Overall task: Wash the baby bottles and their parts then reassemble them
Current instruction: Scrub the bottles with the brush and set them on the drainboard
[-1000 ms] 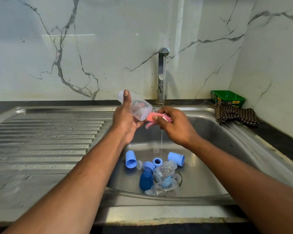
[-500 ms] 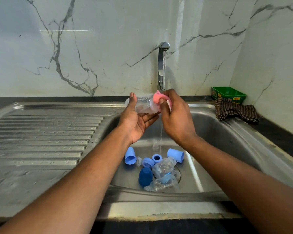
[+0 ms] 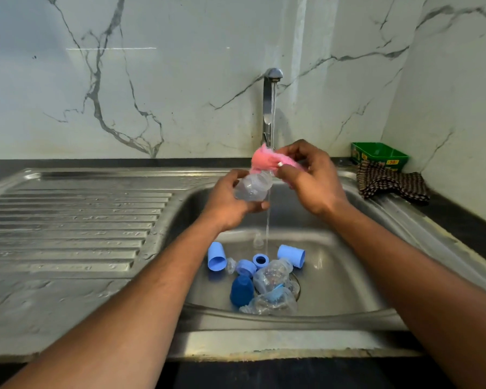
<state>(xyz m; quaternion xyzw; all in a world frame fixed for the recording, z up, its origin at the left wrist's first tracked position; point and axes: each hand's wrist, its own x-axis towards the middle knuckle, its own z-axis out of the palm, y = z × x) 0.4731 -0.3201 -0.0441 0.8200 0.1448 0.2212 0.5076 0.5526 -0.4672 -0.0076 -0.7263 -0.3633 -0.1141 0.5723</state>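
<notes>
My left hand [image 3: 227, 203] grips a clear baby bottle [image 3: 251, 188] above the sink, its mouth tilted up to the right. My right hand [image 3: 312, 178] pinches a pink scrubber [image 3: 264, 160] right at the bottle's mouth, under the running tap [image 3: 270, 102]. At the bottom of the sink [image 3: 348, 276] lie two light blue caps [image 3: 216, 256] [image 3: 291, 255], two blue rings [image 3: 260, 260], a dark blue cap [image 3: 242, 290], two clear bottles [image 3: 272, 276] and clear teats.
A ribbed steel draining board [image 3: 68, 220] spreads to the left. A green box [image 3: 379, 157] and a checked cloth [image 3: 390, 183] sit on the dark counter at the back right. A marble wall stands behind.
The bottle has swung from lying sideways to mouth-up and dropped lower in my left hand. My right hand has lifted the pink scrubber up and to the right, above the bottle's mouth.
</notes>
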